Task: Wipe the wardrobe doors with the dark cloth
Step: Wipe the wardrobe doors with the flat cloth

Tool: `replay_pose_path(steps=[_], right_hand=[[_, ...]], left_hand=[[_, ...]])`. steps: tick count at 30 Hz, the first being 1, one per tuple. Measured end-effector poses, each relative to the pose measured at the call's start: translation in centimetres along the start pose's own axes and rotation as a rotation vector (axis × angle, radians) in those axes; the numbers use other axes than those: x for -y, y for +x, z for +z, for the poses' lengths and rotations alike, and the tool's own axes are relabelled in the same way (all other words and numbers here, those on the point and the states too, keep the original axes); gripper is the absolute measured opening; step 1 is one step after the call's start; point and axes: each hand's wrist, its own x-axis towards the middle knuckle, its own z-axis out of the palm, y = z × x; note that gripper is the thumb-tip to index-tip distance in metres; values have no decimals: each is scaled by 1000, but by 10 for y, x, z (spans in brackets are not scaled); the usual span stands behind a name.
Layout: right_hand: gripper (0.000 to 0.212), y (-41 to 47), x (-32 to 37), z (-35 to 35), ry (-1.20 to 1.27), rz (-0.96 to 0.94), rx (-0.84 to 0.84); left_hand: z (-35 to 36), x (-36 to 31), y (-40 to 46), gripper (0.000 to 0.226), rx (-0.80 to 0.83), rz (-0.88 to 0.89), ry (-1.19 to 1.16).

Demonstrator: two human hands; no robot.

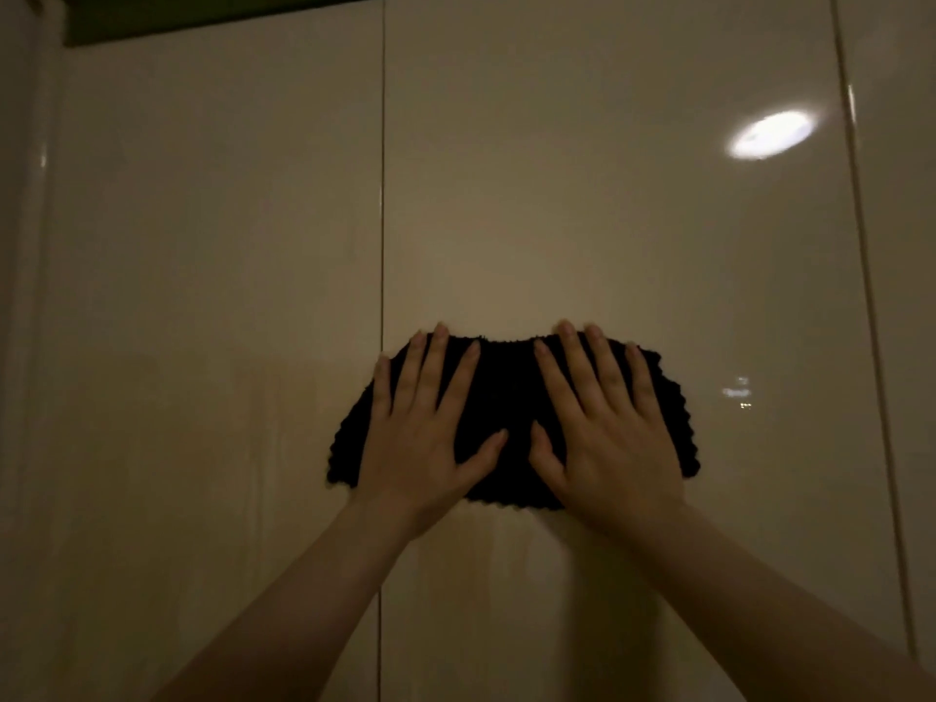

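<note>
A: Left hand (425, 438) and right hand (602, 428): fingers straight and spread, palms flat on the dark cloth (506, 392), gripping nothing.

B: Cloth position?

A: Pinned against the middle wardrobe door (608, 220), its left end touching the door's left edge seam (382, 195).

B: Handling?

A: Looks soft, light, knit-textured. Door glossy, likely slick; flat palm pressure should hold it better than pinching.

The dark cloth (509, 397) was black and coarsely knitted, with bumpy edges; it lay spread flat against the middle wardrobe door (608, 220), its left corner reaching the seam with the left door (218, 271); the doors were glossy, cream and closed; a bright light reflection showed upper right.
</note>
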Motion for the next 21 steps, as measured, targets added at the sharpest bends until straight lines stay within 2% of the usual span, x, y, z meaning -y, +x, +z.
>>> replay_pose_path(steps=[4,15,21], right_hand=[[66,47,4,-1,-13,-39,-31],[71,183,36,-5,-23,48,-104],[70,198,43,-4,-21,60,-122]], left_hand=[[-9,27,35,78,-65,-8,0],[-45,119,128,78,-141,-52,38],[-47,135,135,77,-159,-46,25]])
